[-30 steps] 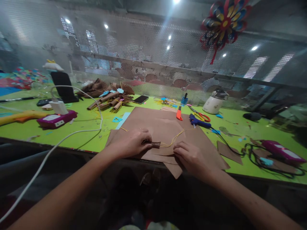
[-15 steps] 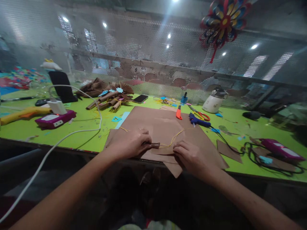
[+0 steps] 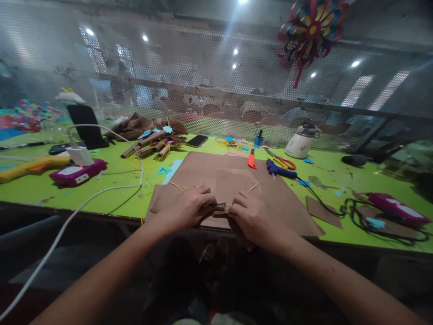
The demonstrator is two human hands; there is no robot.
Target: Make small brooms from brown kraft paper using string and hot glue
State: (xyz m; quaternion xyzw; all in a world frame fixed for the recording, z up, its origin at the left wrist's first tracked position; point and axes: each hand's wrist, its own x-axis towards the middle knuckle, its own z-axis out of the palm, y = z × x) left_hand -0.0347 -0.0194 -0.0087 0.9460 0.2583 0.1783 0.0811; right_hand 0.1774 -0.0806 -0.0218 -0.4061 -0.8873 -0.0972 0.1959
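My left hand (image 3: 198,203) is closed on a narrow rolled strip of brown paper (image 3: 220,206) at the table's front edge. My right hand (image 3: 248,216) is closed beside it, fingers bent over the edge of the brown paper (image 3: 233,180). Thin yellow string (image 3: 254,186) shows above my right knuckles, and another end sticks out above my left hand. Part of the string lies hidden under my fingers. Beneath both hands a larger brown sheet (image 3: 284,207) covers the middle of the green table.
A blue glue gun (image 3: 280,169), scissors (image 3: 287,163) and an orange-handled cutter (image 3: 251,159) lie behind the paper. Brown paper rolls (image 3: 152,143) and a phone (image 3: 198,141) stand further back. Purple power strips (image 3: 79,172) with cables sit left and right.
My right hand has moved left and closed over the paper edge near my left hand. The roll's near edge of paper is now folded up, and the string is mostly covered.
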